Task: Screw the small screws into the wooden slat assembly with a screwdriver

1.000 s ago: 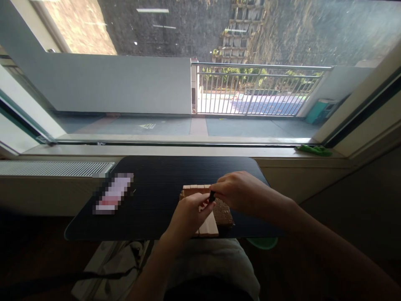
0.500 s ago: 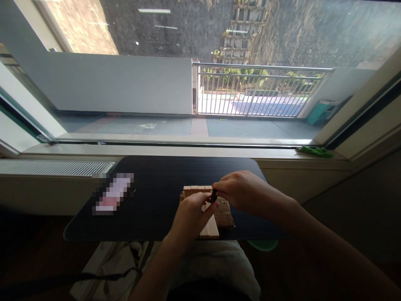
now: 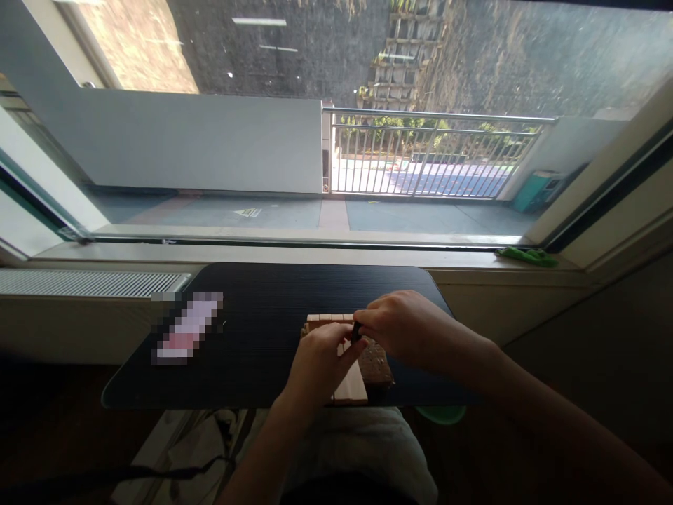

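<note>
Over the near middle of the dark table [image 3: 263,358], both my hands meet at a small black object [image 3: 356,330] whose kind I cannot make out. My right hand [image 3: 402,319] pinches it from the right. The thumb and fingers of my left hand [image 3: 320,358] close around it from the left. Beneath the hands lie pale wooden strips [image 3: 351,386] side by side; my left hand hides much of them. A brown, rough-surfaced block [image 3: 376,365] shows just to their right, partly under my right hand.
At the table's left lies a blurred pinkish item [image 3: 189,326]. Beyond the far edge are a window sill [image 3: 336,257] and a large window. A green cloth [image 3: 527,256] lies on the sill at right. A green basin [image 3: 440,414] shows below the table's near edge.
My right hand has shifted very slightly left and down with the black object. The whole view has moved a little; the grip of both hands looks the same.
</note>
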{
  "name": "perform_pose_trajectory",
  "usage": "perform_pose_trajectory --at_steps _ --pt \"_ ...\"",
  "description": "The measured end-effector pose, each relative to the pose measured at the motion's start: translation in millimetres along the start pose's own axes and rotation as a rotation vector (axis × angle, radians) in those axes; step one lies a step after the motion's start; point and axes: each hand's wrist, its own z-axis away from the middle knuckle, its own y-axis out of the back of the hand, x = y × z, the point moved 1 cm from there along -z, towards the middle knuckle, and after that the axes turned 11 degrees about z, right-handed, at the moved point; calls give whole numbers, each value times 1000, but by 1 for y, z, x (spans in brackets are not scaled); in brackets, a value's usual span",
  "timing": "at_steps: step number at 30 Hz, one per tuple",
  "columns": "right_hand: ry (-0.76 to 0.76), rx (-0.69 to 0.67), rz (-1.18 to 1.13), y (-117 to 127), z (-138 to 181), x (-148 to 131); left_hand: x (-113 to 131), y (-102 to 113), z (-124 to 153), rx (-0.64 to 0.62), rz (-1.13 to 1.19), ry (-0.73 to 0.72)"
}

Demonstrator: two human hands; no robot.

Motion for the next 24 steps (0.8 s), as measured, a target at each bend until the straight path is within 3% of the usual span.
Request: perform_pose_trajectory --at_steps 11,17,24 --pt "-35 -44 17 3 0 -6 -3 -1 1 79 36 -40" --pt "-53 -60 48 4 -1 -6 0 -1 0 36 51 -38" --pt "-96 -76 59 3 -1 -7 -2 -1 -4 -44 91 63"
